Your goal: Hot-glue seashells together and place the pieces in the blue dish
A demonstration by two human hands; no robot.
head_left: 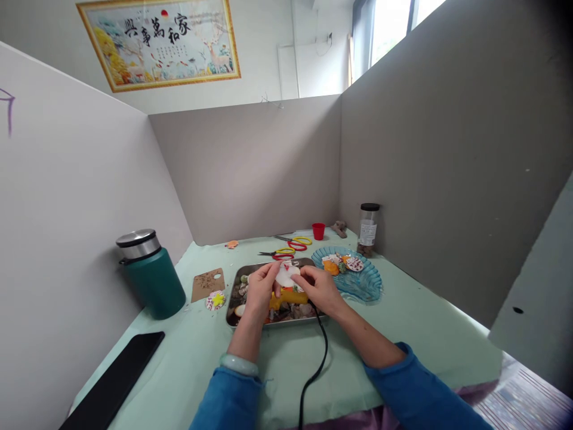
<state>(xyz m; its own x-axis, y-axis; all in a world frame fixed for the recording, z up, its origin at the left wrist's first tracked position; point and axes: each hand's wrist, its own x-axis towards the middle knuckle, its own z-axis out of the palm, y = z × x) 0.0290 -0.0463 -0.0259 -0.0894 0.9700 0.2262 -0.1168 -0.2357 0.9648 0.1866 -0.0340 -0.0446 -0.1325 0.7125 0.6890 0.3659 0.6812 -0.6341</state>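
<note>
Where the pale green tablecloth reaches its near edge, a black cord curves up between two blue sleeves, with a flat black slab off to the left. A pale bangle circles the left wrist. Over the metal tray, the left hand pinches one edge of a white disc between thumb and fingers, and the right hand has its thumb and fingertips closed on the opposite edge. Below them, a yellow glue gun lies across the tray among shells and stones. To the left sit a disc with a yellow star, a brown card and a teal flask; to the right, a blue scalloped plate bears decorated pieces. Farther back are two pairs of scissors, a black-lidded jar and a red cup. A gold-framed picture hangs beyond the grey partition.
</note>
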